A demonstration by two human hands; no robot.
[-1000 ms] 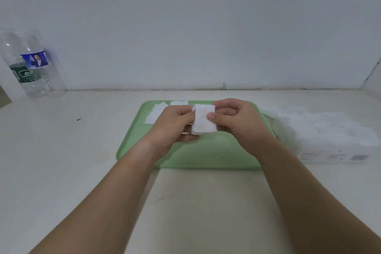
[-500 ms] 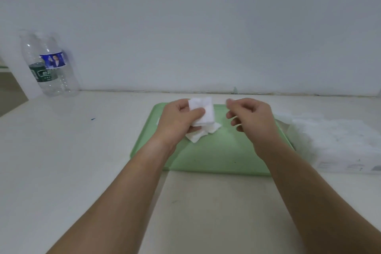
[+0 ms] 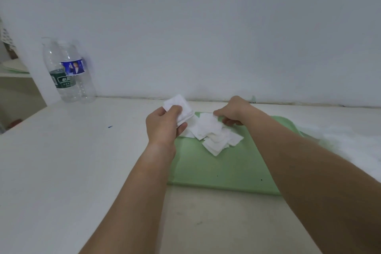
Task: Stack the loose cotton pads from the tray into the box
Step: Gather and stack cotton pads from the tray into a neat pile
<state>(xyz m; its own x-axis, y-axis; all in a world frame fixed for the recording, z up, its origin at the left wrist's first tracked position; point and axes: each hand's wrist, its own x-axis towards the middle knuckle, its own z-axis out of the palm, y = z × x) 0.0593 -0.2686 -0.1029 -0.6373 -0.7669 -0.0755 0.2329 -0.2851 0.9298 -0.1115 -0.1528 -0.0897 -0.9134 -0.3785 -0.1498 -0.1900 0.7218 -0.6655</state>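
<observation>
**Right hand (image 3: 233, 111) dropped back onto the loose pile (image 3: 214, 134); left hand (image 3: 165, 128) kept its stack (image 3: 179, 107) raised**

Half a second earlier the right hand had hung empty in mid-air. It had since come down onto the pads lying in the tray (image 3: 226, 171).

- **Tray:** green and shallow, it lay flat on the table (image 3: 82, 171). The loose pile was heaped toward its far edge, and its near half was bare.
- **Box:** it sat just right of the tray, blurred at the frame edge. It showed a white filling, probably pads already stacked, though no single pad could be made out.
- **Bottles (image 3: 70, 72):** two clear ones stood well left of the tray and behind it.
- **Loose pile:** the square pads overlapped and lay askew, so each probably had to be lifted singly. The right hand's fingers were curled on the topmost pad. Whether they had pinched it could not be told.
- **Stack:** a few squared pads were pinched between the left thumb and fingers, above the tray's far left corner. They were probably held there as a collecting point, so that the pads would reach the box aligned.
</observation>
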